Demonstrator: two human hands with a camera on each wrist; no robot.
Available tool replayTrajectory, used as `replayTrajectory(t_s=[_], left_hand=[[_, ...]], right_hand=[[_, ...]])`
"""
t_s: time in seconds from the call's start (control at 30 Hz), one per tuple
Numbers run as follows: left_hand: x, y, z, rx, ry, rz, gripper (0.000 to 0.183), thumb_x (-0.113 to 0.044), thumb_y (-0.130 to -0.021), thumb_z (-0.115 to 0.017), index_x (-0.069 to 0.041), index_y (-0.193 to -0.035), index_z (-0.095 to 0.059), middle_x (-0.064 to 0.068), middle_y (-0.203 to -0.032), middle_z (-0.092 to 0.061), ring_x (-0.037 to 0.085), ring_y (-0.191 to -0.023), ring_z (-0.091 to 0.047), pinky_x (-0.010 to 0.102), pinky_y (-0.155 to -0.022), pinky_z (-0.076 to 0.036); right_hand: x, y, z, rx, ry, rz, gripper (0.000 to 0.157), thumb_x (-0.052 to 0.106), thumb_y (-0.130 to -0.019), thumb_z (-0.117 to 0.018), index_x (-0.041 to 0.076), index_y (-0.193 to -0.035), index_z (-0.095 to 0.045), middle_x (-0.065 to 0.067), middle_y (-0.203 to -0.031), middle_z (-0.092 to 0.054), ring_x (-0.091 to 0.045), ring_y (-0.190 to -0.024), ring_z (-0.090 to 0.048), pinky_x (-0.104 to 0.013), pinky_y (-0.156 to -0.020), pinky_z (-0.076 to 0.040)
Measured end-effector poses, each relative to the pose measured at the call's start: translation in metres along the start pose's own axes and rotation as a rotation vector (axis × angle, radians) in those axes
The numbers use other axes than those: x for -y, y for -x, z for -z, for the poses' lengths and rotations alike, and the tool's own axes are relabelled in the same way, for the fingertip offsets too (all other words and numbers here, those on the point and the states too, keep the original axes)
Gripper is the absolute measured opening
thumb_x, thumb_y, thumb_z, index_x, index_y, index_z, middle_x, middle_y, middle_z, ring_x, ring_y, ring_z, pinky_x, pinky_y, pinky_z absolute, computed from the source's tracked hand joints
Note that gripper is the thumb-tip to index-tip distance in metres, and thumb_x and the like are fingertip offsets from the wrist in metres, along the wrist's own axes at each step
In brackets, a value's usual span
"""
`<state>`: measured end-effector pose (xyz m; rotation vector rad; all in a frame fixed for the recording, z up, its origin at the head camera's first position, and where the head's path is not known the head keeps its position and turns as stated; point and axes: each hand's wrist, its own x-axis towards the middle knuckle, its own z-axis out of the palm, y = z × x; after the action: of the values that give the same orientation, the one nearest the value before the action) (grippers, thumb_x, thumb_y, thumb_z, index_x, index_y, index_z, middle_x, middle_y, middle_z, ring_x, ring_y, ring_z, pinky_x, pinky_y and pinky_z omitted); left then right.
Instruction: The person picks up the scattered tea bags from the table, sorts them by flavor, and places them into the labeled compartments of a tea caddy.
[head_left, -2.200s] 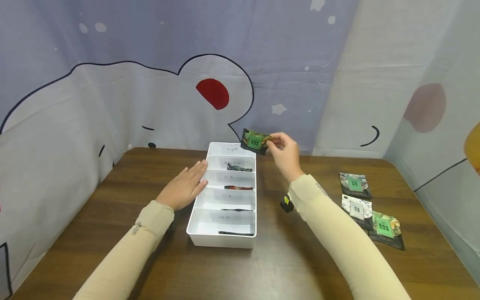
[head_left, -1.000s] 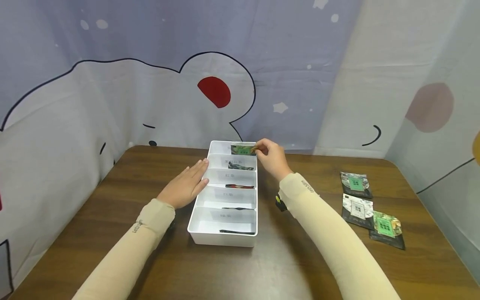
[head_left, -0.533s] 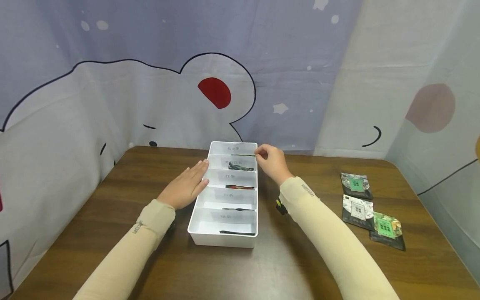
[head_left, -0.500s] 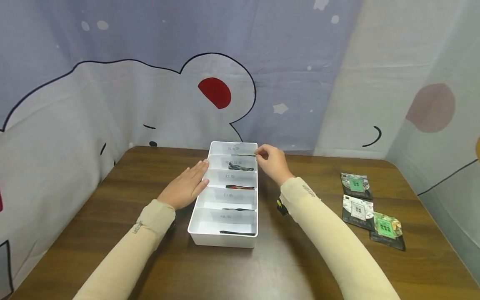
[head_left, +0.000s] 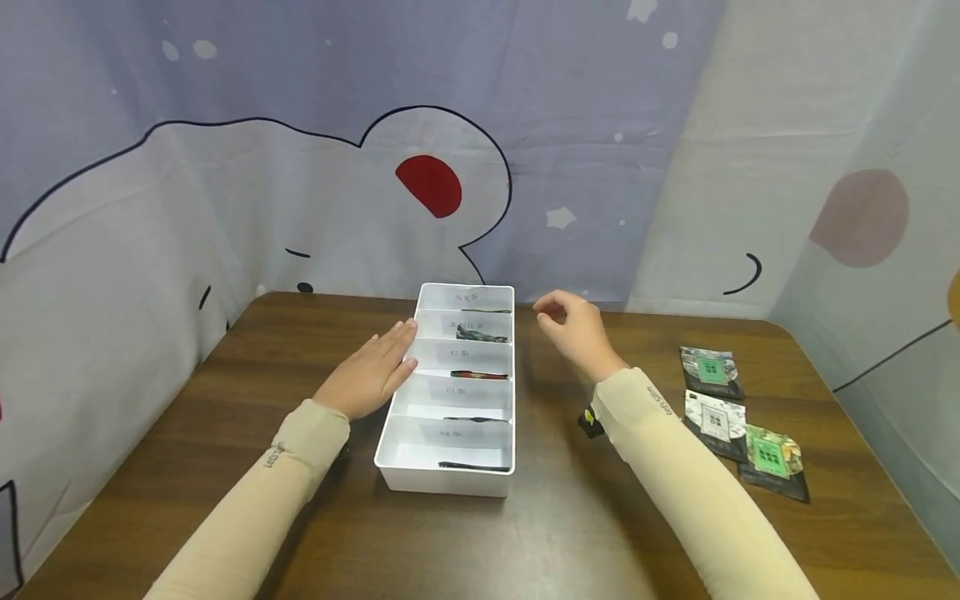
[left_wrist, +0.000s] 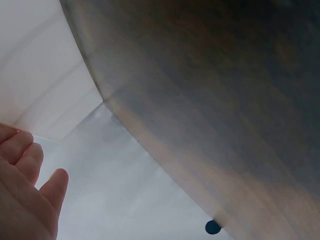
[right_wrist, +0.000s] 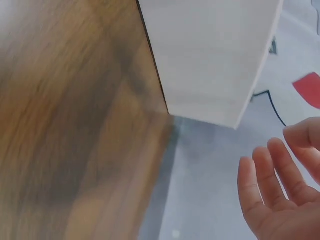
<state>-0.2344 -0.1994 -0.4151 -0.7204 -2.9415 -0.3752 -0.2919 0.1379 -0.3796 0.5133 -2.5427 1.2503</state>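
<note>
In the white box point(head_left: 442, 482), 红茶 is printed in the middle compartment point(head_left: 460, 353); one packet point(head_left: 480, 375) is contained in each of five. Three packets point(head_left: 716, 423) are laid on the desk point(head_left: 562, 517). The box is touched by the left hand point(head_left: 367, 373), fingers straight; beside it, the right hand point(head_left: 579, 329) is held empty, fingers curved.

“Let's Slim” point(head_left: 660, 401) on right sleeve point(head_left: 697, 483); “红茶” point(head_left: 459, 353), “白茶” point(head_left: 456, 391) inside white tray point(head_left: 444, 481)
</note>
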Motion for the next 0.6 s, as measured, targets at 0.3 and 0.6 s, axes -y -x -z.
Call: replayTrajectory(t_s=[0.3, 0.6], left_hand=[[-0.001, -0.002, 0.001, 0.005, -0.022, -0.007, 0.066, -0.041, -0.11, -0.033, -0.001, -0.161, -0.018, 0.011, -0.167, -0.02, 0.028, -0.155, -0.018, 0.05, -0.124, -0.018], [0.0, -0.002, 0.001, 0.011, -0.035, -0.005, 0.066, -0.041, -0.11, -0.033, -0.002, -0.161, -0.019, 0.011, -0.168, -0.02, 0.029, -0.155, -0.018, 0.051, -0.124, -0.018]], right_hand=[[-0.023, 0.014, 0.029, -0.033, 0.062, -0.04, 0.016, 0.005, -0.093, -0.063, 0.003, -0.106, -0.071, -0.014, -0.105, -0.071, -0.03, -0.097, -0.066, -0.043, -0.087, -0.055], [-0.047, 0.024, 0.058, -0.022, 0.14, -0.097, 0.018, 0.004, -0.096, -0.059, -0.001, -0.112, -0.068, -0.02, -0.108, -0.07, -0.035, -0.098, -0.067, -0.049, -0.088, -0.055]])
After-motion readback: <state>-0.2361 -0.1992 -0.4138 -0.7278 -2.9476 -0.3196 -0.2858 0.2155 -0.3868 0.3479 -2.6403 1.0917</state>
